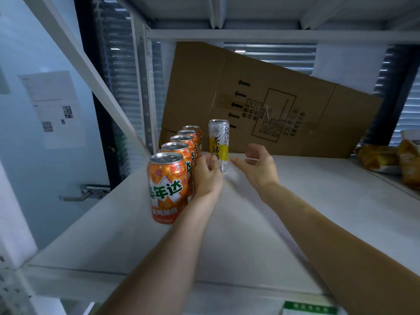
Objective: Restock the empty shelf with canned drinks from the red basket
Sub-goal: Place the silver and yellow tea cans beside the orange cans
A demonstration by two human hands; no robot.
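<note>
we see five orange cans (169, 185) standing in a row on the white shelf (295, 223), one behind the other, going from the front toward the back. they all stand straight up and sit close together. just to the right of the row, near the back, stands a tall thin can (218, 142) that is silver and yellow. it is upright too.

our left hand (208, 176) is right beside the orange row, in front of the tall can. its fingers are curled in loosely, and the fingertips look like they are at the tall can, but we cannot tell if they really hold it. our right hand (258, 165) is just to the right of the tall can. its fingers are spread and a bit bent, and it holds nothing. there is a small gap between it and the can.

behind the cans a big flat piece of brown cardboard (272, 98) leans at a tilt against the back of the shelf. it has black arrows and writing on it. far to the right on the shelf lie some yellow snack bags (381, 159). to the left we see a pale door with a metal handle (87, 193) and a paper sheet (54, 108) stuck on it.
</note>
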